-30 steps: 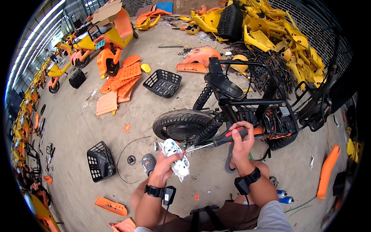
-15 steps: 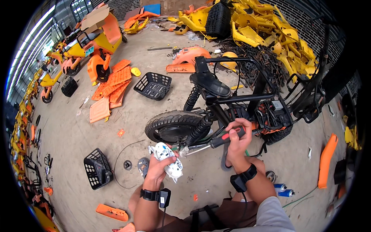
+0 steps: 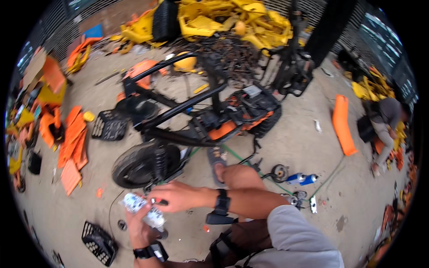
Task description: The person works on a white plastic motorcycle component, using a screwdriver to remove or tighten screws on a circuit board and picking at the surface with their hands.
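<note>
Over at the frame's lower left, the left hand (image 3: 139, 227) clasps a white part (image 3: 154, 218), its long axis slanting down rightward, while the right hand (image 3: 173, 196) grips a red-and-black handle (image 3: 160, 202) just beside it.

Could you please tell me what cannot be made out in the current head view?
In the head view:
Red-and-black tool: its tip is out of sight; the right hand covers most of it.
White part: fingers hide some of it, and blur hides its fine details.
Co-worker: too small and blurred to tell what the lower hand touches.
Black basket: its dark inside is blurred.
</note>
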Demonstrator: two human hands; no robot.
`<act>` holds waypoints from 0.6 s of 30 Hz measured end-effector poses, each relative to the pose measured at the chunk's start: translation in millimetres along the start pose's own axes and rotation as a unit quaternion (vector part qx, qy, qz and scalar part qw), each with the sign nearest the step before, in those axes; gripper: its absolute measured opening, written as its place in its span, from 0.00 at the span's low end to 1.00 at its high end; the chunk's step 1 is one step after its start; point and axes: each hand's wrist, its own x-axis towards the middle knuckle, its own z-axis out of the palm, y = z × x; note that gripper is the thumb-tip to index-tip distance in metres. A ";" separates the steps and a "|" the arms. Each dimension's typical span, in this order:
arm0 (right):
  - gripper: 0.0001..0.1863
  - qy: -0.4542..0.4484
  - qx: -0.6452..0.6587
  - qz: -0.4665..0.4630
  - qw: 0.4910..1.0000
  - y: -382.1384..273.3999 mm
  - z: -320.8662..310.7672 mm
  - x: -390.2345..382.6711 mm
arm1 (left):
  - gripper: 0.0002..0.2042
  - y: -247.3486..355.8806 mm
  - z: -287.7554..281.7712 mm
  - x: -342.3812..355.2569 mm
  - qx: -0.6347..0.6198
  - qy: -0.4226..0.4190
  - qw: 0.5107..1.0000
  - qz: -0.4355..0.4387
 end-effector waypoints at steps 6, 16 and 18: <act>0.11 0.016 -0.043 -0.044 0.998 12.9 -3.6 -11.0 | 0.23 -2.5 15.2 1.2 0.016 -0.053 0.998 -0.030; 0.06 0.075 -0.016 -0.014 0.997 26.7 11.0 -8.9 | 0.24 8.5 45.5 -19.5 -0.029 0.002 0.999 -0.025; 0.05 0.078 -0.006 0.010 0.997 24.4 14.3 -4.3 | 0.24 -1.9 12.4 -1.7 -0.004 -0.003 0.999 -0.045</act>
